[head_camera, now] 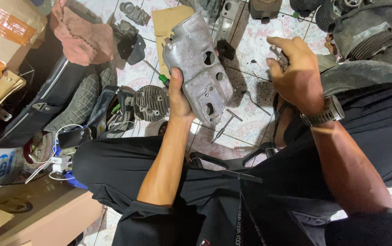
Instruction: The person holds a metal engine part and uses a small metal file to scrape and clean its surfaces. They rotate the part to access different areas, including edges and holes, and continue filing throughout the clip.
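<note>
Left hand [178, 93] gripped the grey metal engine cover [199, 68] from its left edge, thumb over the front face and fingers wrapped behind, so the casting stood tilted in the air above the tiled floor [246, 50], in front of the person's knees. Seen from the head camera, the cover was a dull, scuffed aluminium shell, rounded at the top and flatter toward the bottom, pierced by several round holes and a few smaller bolt holes along its rim. Right hand [296, 73] hovered just to the right of the cover, apart from it, fingers curled around a small metal part [279, 54] that was too hidden to identify; a metal-banded wristwatch [326, 114] sat on that wrist. Below the cover a T-handle tool [225, 124] lay on the stained white tiles, and a finned cylinder [151, 102] lay just left of the holding wrist beside a knobbly tyre [79, 98]. A pinkish rag [79, 34] lay farther up, near a taped cardboard box [4, 27]. Both sleeves and trousers were black.
</note>
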